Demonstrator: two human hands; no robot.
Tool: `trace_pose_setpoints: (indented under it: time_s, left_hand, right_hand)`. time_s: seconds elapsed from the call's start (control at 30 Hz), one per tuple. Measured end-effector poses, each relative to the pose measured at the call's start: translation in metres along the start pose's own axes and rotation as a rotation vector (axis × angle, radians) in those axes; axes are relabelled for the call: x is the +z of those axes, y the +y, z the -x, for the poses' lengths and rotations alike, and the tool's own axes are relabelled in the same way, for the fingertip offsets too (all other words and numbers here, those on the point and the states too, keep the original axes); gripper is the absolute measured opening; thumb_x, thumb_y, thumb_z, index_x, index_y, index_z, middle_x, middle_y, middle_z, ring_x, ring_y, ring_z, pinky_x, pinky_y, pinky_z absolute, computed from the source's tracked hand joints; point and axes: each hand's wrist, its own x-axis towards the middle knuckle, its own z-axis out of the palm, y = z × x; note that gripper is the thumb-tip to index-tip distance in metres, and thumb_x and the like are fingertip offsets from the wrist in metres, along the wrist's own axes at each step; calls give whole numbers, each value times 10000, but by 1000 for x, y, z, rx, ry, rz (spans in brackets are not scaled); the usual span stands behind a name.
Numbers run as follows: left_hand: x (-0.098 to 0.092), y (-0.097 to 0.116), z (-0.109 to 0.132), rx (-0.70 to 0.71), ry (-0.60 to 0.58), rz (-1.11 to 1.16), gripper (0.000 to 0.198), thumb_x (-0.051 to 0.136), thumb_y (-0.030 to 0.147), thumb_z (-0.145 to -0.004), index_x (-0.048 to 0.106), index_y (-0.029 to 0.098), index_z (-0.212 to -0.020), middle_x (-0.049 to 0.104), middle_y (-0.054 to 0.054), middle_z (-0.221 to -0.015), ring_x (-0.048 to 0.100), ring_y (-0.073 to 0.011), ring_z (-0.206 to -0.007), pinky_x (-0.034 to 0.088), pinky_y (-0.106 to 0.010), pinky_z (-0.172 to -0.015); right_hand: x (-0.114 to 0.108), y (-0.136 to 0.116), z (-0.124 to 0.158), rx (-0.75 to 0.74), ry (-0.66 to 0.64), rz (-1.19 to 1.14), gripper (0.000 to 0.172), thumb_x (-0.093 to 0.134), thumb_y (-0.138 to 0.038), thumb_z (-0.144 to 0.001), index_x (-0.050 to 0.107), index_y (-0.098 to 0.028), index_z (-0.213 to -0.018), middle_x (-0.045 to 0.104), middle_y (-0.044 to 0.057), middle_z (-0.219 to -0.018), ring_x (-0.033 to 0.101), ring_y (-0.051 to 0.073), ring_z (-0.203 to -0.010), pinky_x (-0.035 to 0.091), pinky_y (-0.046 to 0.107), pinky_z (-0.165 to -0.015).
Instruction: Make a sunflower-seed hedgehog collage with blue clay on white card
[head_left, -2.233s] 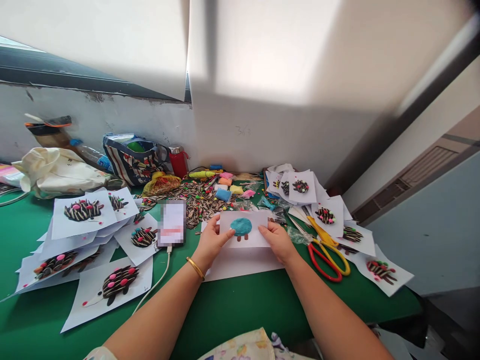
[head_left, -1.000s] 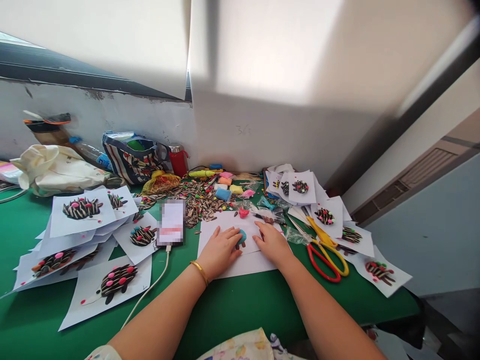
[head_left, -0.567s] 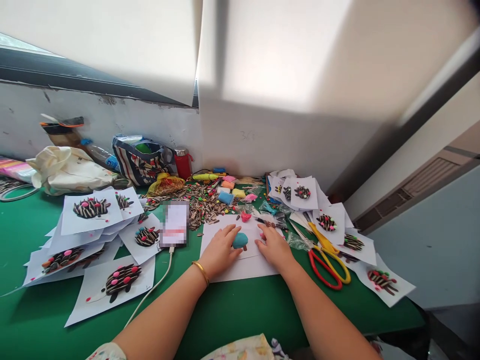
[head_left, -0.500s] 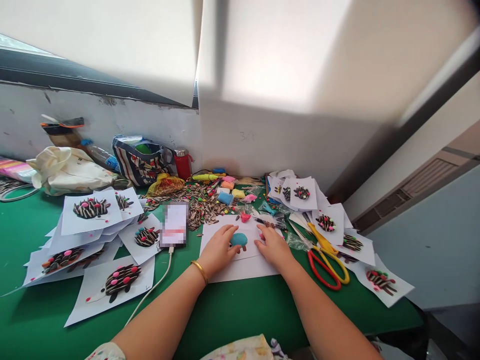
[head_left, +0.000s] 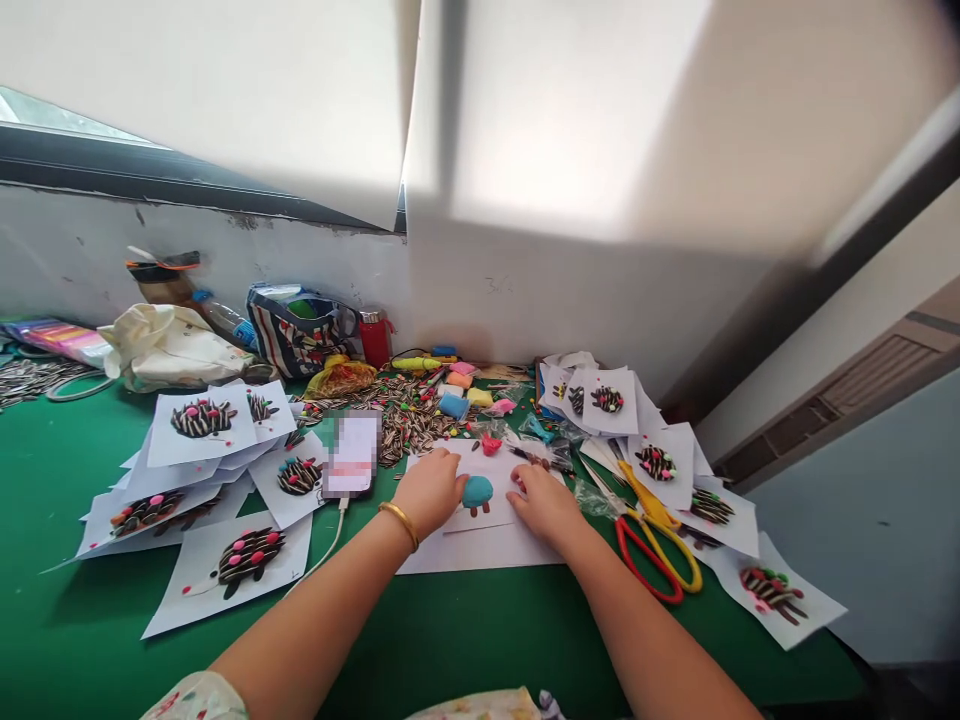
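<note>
A flattened blue clay shape [head_left: 477, 490] with two short brown legs lies on a small white sheet [head_left: 495, 516], which rests on a larger white paper [head_left: 427, 560]. My left hand [head_left: 429, 490], with a gold bangle at the wrist, lies at the left edge of the clay; its fingers are apart and hold nothing visible. To the right, my right hand [head_left: 547, 503] rests on the paper with fingers loosely bent and apart, nothing seen in them. A red clay lump [head_left: 491, 444] and a dark pen [head_left: 531, 457] lie just beyond my hands.
Left are stacked cards [head_left: 201, 455] with seed hedgehogs and a phone [head_left: 351, 455] on a white cable. Scissors [head_left: 652, 550] and more cards [head_left: 660, 470] lie right. Sunflower seeds [head_left: 409, 415] and coloured clay blocks [head_left: 454, 405] are behind, near a red flask [head_left: 374, 338].
My left hand has drawn back left off the blue clay, leaving more of it and both brown legs in sight. My right hand stays near its place. The camera view has shifted slightly.
</note>
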Motion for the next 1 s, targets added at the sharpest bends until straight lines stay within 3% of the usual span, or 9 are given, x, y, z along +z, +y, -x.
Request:
trace_pose_setpoints:
  time_s: [0.07, 0.17, 0.27, 0.37, 0.47, 0.6, 0.73, 1.0]
  left_hand:
    - [-1, -10, -15, -88, 36, -103, 306, 545, 339, -893, 650, 135, -1096, 629, -167, -1130, 579, -289, -1085, 433, -376, -946]
    - [4, -33, -42, -158, 99, -148, 491, 541, 405, -892, 547, 90, -1268, 499, -246, -1344, 433, -364, -1275, 356, -473, -1033]
    - [14, -52, -68, -223, 114, -210, 640, 509, 529, -885, 441, 146, -1394, 334, -213, -1517, 273, -364, -1398, 283, -525, -1085]
    - [23, -60, -89, -229, 108, -213, 598, 462, 562, -895, 495, 168, -1345, 425, -203, -1449, 329, -360, -1354, 302, -524, -1065]
    - [25, -64, -105, -212, 110, -203, 448, 422, 477, -933, 573, 180, -1232, 516, -184, -1326, 410, -338, -1268, 376, -486, -1003]
    - [20, -72, -122, -187, 90, -164, 313, 408, 322, -948, 619, 195, -1142, 560, -167, -1230, 471, -309, -1198, 424, -437, -958]
    - [13, -85, -134, -179, 91, -78, 296, 434, 313, -940, 657, 160, -1059, 583, -191, -1193, 495, -324, -1192, 410, -441, -990]
    - [1, -90, -146, -381, 217, 317, 236, 530, 314, -914, 677, 146, -991, 611, -195, -1178, 521, -327, -1223, 392, -441, -1041]
  right_hand:
    - [5, 2, 2, 3, 34, -21, 213, 573, -324, -884, 587, -215, -1066, 618, 61, -1071, 586, 199, -981, 370, 275, -747]
    - [9, 5, 2, -2, 44, -38, 206, 580, -323, -879, 587, -219, -1057, 614, 56, -1068, 583, 193, -981, 373, 274, -761]
    - [10, 7, 0, -18, 54, -41, 206, 579, -318, -879, 583, -221, -1060, 614, 57, -1062, 582, 190, -965, 373, 274, -764]
    - [9, 7, 0, -32, 62, -41, 208, 577, -314, -877, 580, -222, -1063, 616, 58, -1060, 577, 192, -969, 371, 274, -767]
    - [9, 7, -1, -31, 57, -44, 210, 576, -317, -875, 582, -223, -1063, 613, 56, -1063, 574, 193, -970, 369, 275, -761]
    - [9, 8, -1, -48, 65, -51, 201, 562, -320, -880, 583, -226, -1057, 610, 51, -1063, 571, 196, -979, 367, 279, -761]
    - [10, 8, -2, -47, 74, -46, 195, 558, -319, -881, 581, -227, -1051, 609, 46, -1058, 569, 197, -981, 365, 281, -761]
    - [10, 9, -4, -46, 57, -29, 203, 557, -326, -883, 579, -226, -1058, 607, 43, -1057, 572, 198, -977, 367, 284, -760]
